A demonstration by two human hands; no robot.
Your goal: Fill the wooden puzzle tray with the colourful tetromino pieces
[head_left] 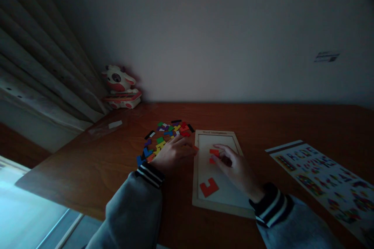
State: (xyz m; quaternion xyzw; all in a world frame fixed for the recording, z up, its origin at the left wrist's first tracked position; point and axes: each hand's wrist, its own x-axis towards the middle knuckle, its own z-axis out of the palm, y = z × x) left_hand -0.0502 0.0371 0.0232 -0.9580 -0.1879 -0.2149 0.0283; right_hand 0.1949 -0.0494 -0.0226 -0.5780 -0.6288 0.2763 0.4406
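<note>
A wooden puzzle board (228, 201) with a pale inside and a raised frame lies flat on the table. My left hand (177, 151) is closed by the board's left edge, a small red-orange puzzle piece (196, 148) at its fingertips. Over the board, my right hand (238, 167) has thumb and forefinger curled round another red-orange piece (214, 151), partly hidden by the fingers. Nearer me on the board lies a red-orange U-shaped piece (209, 189). Several loose coloured pieces (160, 140) form a pile beyond and left of my left hand, which covers part of it.
A printed pattern sheet (321, 179) lies on the table (280, 124) at the right. At the back left stands a toy cow with a keyboard (122, 89), with a clear plastic wrapper (102, 128) closer in. Curtains (43, 58) hang at the left; a wall rises behind.
</note>
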